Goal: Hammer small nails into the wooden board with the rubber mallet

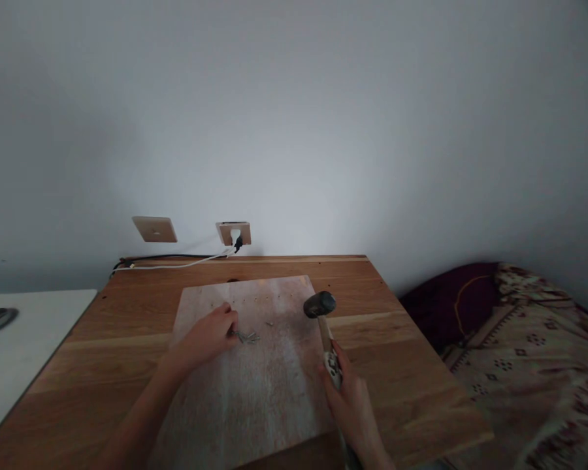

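My right hand [350, 398] is wrapped around the handle of a mallet [320, 305] with a dark, rounded head, which is raised over the right edge of a pale, worn board [269, 391]. At a small pile of metal nails [249, 338] on the board, my left hand [218, 329] has its fingers curled together. Its fingertips touch the pile's left end, and whatever is between them is hidden. One loose nail [269, 324] lies apart from the pile. A row of small dots, nails or holes, runs near the board's far edge.
The board lies on a wooden table [402, 365] against a wall. Cables run along the table's back left to a wall socket [234, 233] with a white plug. A white surface [34, 346] stands at the left. Patterned bedding [524, 372] is at the right.
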Action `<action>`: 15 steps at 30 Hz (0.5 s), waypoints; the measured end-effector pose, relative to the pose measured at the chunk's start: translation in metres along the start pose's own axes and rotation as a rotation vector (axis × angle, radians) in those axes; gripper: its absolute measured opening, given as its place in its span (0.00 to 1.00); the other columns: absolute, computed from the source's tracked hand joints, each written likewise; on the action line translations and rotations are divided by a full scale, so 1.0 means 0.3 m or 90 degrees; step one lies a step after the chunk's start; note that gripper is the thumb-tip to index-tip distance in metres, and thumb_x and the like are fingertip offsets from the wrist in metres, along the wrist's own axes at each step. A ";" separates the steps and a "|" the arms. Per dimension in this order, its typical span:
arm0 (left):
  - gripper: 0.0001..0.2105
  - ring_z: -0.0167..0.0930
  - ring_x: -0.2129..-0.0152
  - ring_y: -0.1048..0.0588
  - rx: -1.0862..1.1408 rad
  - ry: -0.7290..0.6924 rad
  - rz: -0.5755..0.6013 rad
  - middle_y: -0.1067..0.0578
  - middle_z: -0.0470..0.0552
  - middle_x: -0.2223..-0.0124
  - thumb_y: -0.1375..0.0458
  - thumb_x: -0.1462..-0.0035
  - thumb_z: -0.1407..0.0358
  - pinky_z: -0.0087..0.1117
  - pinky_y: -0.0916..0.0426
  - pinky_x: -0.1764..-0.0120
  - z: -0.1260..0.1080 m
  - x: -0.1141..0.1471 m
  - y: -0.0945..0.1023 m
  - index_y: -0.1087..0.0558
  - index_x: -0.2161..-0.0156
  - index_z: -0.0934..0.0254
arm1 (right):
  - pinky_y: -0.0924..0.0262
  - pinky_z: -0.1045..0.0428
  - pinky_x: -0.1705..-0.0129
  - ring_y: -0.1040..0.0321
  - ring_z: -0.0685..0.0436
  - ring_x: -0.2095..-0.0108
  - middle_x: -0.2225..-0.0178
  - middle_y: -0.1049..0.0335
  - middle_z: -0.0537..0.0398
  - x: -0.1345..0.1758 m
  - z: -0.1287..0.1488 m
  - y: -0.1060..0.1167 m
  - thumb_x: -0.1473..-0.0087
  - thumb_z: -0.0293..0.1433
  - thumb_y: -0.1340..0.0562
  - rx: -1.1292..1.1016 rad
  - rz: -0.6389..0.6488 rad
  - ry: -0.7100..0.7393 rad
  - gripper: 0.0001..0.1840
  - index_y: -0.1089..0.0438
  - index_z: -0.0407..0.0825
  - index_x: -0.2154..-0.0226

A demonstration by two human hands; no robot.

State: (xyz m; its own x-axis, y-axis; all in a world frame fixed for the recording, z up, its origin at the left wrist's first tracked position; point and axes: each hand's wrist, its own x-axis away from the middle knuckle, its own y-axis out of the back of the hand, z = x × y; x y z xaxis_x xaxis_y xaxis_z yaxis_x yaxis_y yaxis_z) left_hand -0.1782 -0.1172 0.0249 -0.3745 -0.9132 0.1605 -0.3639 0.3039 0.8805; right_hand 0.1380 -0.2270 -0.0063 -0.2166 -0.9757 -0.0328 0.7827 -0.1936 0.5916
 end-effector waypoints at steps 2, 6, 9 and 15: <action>0.04 0.34 0.64 0.26 0.006 -0.018 -0.005 0.27 0.52 0.59 0.46 0.49 0.71 0.32 0.36 0.62 0.001 0.000 0.009 0.30 0.67 0.62 | 0.29 0.42 0.45 0.25 0.32 0.43 0.44 0.23 0.37 -0.005 -0.012 0.005 0.37 0.46 0.44 -0.002 0.011 -0.015 0.34 0.32 0.43 0.37; 0.04 0.32 0.68 0.27 0.096 -0.085 -0.042 0.25 0.48 0.65 0.46 0.47 0.71 0.31 0.36 0.63 -0.042 -0.061 0.026 0.30 0.66 0.62 | 0.30 0.41 0.44 0.25 0.31 0.43 0.44 0.24 0.36 -0.014 -0.026 -0.012 0.37 0.48 0.45 -0.007 0.027 -0.024 0.36 0.32 0.41 0.37; 0.06 0.31 0.69 0.26 0.194 -0.141 -0.070 0.24 0.48 0.65 0.46 0.42 0.71 0.30 0.35 0.63 -0.103 -0.174 0.015 0.27 0.62 0.62 | 0.28 0.42 0.47 0.23 0.30 0.46 0.46 0.22 0.35 -0.018 -0.030 -0.022 0.38 0.49 0.45 -0.006 0.029 -0.047 0.37 0.30 0.39 0.39; 0.05 0.34 0.66 0.25 0.133 -0.193 -0.088 0.22 0.52 0.64 0.43 0.43 0.74 0.32 0.35 0.61 -0.203 -0.376 -0.038 0.27 0.63 0.64 | 0.27 0.44 0.49 0.21 0.32 0.50 0.51 0.19 0.38 -0.010 -0.018 -0.016 0.36 0.48 0.44 -0.045 0.012 -0.046 0.33 0.28 0.41 0.40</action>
State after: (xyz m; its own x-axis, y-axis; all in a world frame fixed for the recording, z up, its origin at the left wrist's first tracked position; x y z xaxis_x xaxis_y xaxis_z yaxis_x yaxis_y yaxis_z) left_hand -0.0799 -0.0340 0.0239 -0.5334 -0.8373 -0.1202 -0.5827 0.2607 0.7697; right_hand 0.1381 -0.2238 -0.0136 -0.2403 -0.9700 0.0377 0.8259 -0.1839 0.5331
